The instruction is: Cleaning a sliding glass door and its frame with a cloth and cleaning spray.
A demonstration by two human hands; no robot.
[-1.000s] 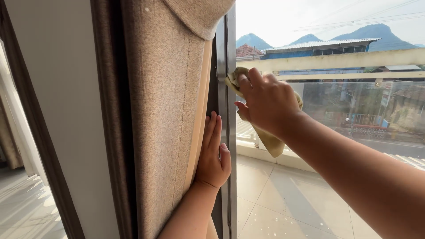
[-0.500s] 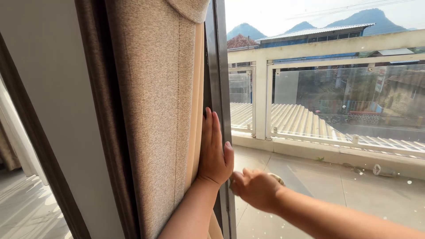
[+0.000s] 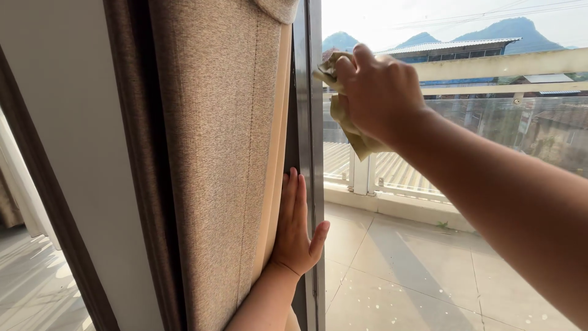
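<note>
A crumpled, soft yellow-green cloth (image 3: 343, 116) was clenched in the right hand (image 3: 376, 92) and pressed against the smooth grey metal window frame (image 3: 313, 153). The coarse-woven beige curtain (image 3: 214, 165) was held back by the flat, open-fingered left hand (image 3: 296, 230).

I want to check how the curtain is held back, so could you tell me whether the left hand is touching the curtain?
Touching. The head view shows the left hand laid flat against the edge of the curtain, pressing it beside the window frame, with no gap visible.
</note>
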